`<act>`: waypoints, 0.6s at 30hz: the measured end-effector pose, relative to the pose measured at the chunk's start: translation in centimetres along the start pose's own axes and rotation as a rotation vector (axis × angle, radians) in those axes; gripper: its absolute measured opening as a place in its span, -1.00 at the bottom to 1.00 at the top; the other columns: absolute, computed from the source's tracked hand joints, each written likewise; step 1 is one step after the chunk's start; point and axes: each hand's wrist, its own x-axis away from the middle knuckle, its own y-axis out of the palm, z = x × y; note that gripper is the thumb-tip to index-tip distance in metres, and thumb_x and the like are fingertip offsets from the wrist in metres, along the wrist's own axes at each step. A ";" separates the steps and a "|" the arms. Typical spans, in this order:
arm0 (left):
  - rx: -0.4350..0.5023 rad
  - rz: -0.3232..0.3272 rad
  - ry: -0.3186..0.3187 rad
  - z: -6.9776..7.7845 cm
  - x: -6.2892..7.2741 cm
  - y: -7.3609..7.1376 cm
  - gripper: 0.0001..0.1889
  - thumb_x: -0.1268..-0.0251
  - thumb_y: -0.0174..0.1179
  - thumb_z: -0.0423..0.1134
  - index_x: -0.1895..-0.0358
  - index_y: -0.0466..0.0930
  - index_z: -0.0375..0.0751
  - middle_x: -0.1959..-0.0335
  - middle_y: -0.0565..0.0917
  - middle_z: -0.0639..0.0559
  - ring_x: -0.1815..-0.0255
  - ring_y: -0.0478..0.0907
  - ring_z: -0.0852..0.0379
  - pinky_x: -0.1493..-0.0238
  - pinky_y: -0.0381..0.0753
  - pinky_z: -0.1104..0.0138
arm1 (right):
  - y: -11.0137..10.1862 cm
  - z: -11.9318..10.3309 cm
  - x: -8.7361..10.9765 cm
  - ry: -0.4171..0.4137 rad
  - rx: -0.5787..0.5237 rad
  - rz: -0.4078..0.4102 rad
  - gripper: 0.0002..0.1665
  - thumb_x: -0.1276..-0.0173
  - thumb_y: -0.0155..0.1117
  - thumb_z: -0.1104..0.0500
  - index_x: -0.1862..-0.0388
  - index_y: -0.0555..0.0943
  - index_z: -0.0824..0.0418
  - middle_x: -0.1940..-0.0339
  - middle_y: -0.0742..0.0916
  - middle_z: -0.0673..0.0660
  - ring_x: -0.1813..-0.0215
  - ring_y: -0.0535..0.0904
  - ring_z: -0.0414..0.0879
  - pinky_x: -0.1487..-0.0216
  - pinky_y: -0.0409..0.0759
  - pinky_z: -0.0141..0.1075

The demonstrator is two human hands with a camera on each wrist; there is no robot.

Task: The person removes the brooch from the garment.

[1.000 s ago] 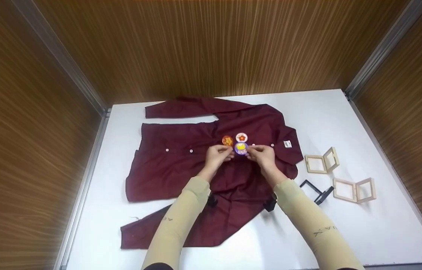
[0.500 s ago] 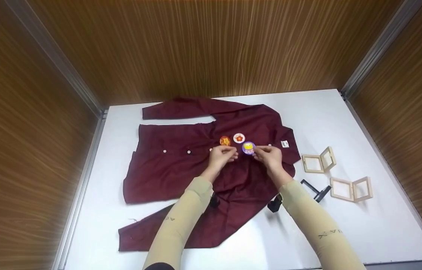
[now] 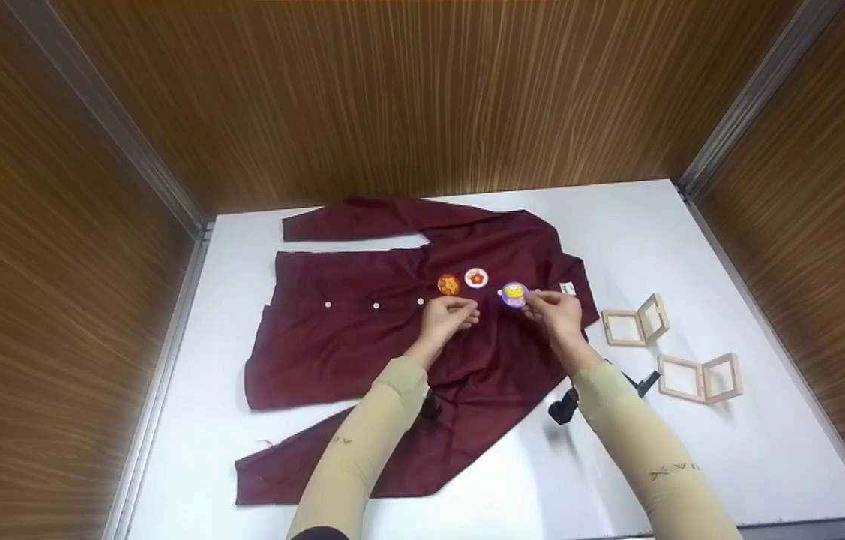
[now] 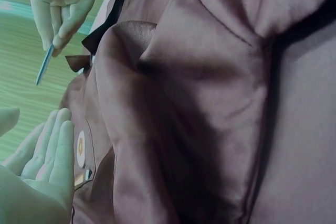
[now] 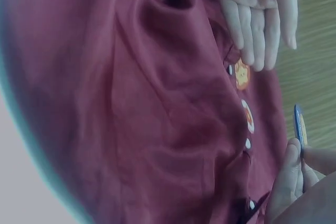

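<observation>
A maroon buttoned shirt (image 3: 347, 345) lies spread on the white table with its collar to the right. My right hand (image 3: 558, 313) pinches a round purple badge (image 3: 513, 294) with a yellow figure by its edge, raised over the shirt; it appears edge-on in the right wrist view (image 5: 300, 125). Left of it my left hand (image 3: 446, 322) hovers above the shirt. Its fingers (image 4: 55, 148) are extended, thumb apart, with nothing between them. Just beyond that hand an orange badge (image 3: 448, 284) and a white badge with a red flower (image 3: 476, 278) rest on the shirt front.
Two light wooden frames, one farther back (image 3: 623, 328) and one nearer (image 3: 681, 377), stand unfolded on the table (image 3: 767, 457) at the right. A black frame (image 3: 647, 383) is partly hidden behind my right forearm. Wood-grain panels (image 3: 422, 97) enclose the table.
My right hand has moved right with the purple badge, away from the other two badges and my left hand. The left hand has stayed nearly in place. The view has shifted slightly.
</observation>
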 end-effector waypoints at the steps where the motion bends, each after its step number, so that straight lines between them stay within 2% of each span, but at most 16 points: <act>1: 0.008 -0.002 0.000 0.0 0.0 0.1 -0.77 -0.44 0.30 -0.43 0.01 0.72 -0.61 0.21 0.84 -0.41 0.30 0.86 -0.02 0.16 0.86 0.24 | -0.2 -0.1 0.0 -0.001 0.006 0.003 -0.72 -0.44 0.30 0.48 -0.03 0.64 0.71 0.48 0.75 -0.13 0.55 0.72 -0.34 0.38 0.73 -0.52; 9: 0.013 -0.022 -0.010 0.0 0.1 1.2 -0.77 -0.45 0.30 -0.43 0.01 0.72 -0.61 0.27 0.84 -0.38 0.42 0.78 0.19 0.16 0.86 0.25 | -1.9 -0.3 -0.4 0.043 0.009 -0.004 -0.66 -0.49 0.29 0.43 -0.12 0.61 0.70 0.58 0.75 -0.08 0.55 0.71 -0.34 0.38 0.72 -0.55; 11: 0.006 -0.027 -0.013 -0.1 0.1 1.5 -0.77 -0.45 0.31 -0.43 0.01 0.72 -0.61 0.26 0.83 -0.41 0.40 0.80 0.13 0.17 0.86 0.24 | -2.2 -0.3 -0.4 0.054 0.002 -0.003 -0.66 -0.50 0.28 0.43 -0.12 0.61 0.69 0.58 0.75 -0.09 0.55 0.71 -0.34 0.37 0.72 -0.55; 15: -0.012 -0.053 -0.005 -0.2 0.2 2.0 -0.76 -0.46 0.30 -0.42 0.01 0.72 -0.62 0.19 0.81 -0.50 0.27 0.86 -0.11 0.13 0.86 0.20 | -2.7 -0.4 -0.4 0.052 -0.016 0.000 -0.70 -0.50 0.25 0.45 -0.10 0.62 0.68 0.57 0.76 -0.08 0.54 0.71 -0.34 0.35 0.73 -0.53; 18: -0.007 -0.077 0.014 -0.4 0.2 2.4 -0.77 -0.45 0.30 -0.41 0.03 0.73 -0.60 0.23 0.82 -0.46 0.27 0.87 -0.12 0.15 0.86 0.23 | -3.2 -0.5 -0.2 0.037 -0.032 0.000 -0.76 -0.50 0.23 0.47 -0.04 0.64 0.65 0.57 0.76 -0.07 0.53 0.72 -0.33 0.33 0.74 -0.52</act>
